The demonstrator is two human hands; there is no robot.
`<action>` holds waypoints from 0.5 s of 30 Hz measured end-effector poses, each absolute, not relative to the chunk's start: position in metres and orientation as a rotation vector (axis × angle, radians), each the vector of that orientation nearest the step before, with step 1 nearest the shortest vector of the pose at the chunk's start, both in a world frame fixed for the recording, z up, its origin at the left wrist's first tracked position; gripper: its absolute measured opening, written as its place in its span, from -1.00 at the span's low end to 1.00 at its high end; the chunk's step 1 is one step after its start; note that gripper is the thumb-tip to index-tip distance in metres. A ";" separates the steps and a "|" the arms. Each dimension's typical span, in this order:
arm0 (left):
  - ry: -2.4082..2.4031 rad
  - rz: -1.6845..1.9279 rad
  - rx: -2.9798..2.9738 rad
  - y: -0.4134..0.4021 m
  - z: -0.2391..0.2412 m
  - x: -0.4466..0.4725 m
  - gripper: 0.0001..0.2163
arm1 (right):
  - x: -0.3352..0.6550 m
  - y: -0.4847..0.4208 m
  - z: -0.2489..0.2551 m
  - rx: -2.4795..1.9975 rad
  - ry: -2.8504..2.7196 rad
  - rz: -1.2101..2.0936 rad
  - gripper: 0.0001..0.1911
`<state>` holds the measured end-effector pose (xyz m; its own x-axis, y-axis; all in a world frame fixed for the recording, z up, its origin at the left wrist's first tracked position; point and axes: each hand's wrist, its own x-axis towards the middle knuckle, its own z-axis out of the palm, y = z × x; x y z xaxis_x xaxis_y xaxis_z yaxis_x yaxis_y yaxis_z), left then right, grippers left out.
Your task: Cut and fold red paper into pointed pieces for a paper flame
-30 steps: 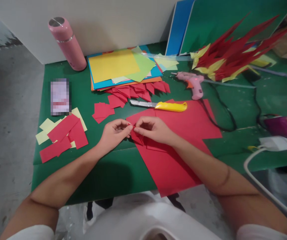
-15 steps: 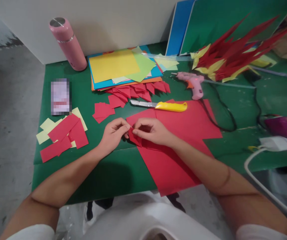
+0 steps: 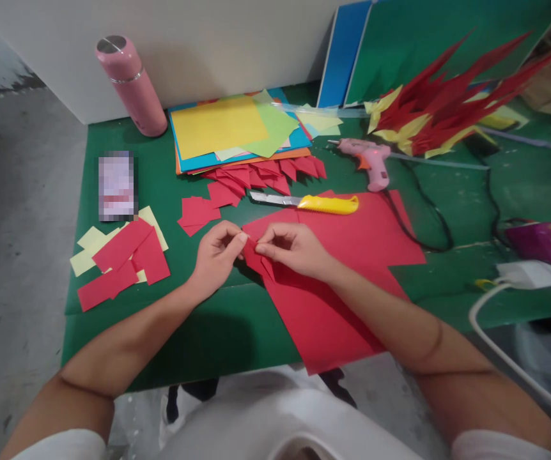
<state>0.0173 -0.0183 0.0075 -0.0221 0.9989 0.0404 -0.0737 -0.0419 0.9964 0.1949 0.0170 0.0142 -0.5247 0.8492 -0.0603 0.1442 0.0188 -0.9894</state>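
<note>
Both hands meet over the near middle of the green table [image 3: 170, 332]. My left hand [image 3: 217, 254] and my right hand [image 3: 291, 248] pinch a small folded red paper piece [image 3: 255, 258] between their fingertips, just above the edge of a large red paper sheet [image 3: 342, 281]. A yellow utility knife [image 3: 321, 204] with its blade out lies on that sheet, a little beyond my right hand. Loose red paper squares [image 3: 199, 211] lie just beyond my left hand.
Further back lie folded red pieces [image 3: 266, 174], a stack of coloured paper [image 3: 237, 131], a pink bottle [image 3: 131, 86] and a pink glue gun [image 3: 369, 161] with its black cord. Red and yellow strips [image 3: 122, 259] sit at left, a spiky paper craft [image 3: 448, 105] at back right.
The fingers of both hands have shifted slightly on the red piece, turning and creasing it. Nothing else has moved.
</note>
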 end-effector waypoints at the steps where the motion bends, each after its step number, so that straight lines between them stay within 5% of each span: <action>1: 1.150 1.270 1.154 -0.018 0.008 0.017 -0.69 | 0.194 0.017 0.014 -1.028 -1.709 1.556 -0.70; 15: 1.248 1.050 1.245 -0.019 0.007 0.017 -0.73 | 0.193 0.016 0.009 -0.991 -1.707 1.348 -0.87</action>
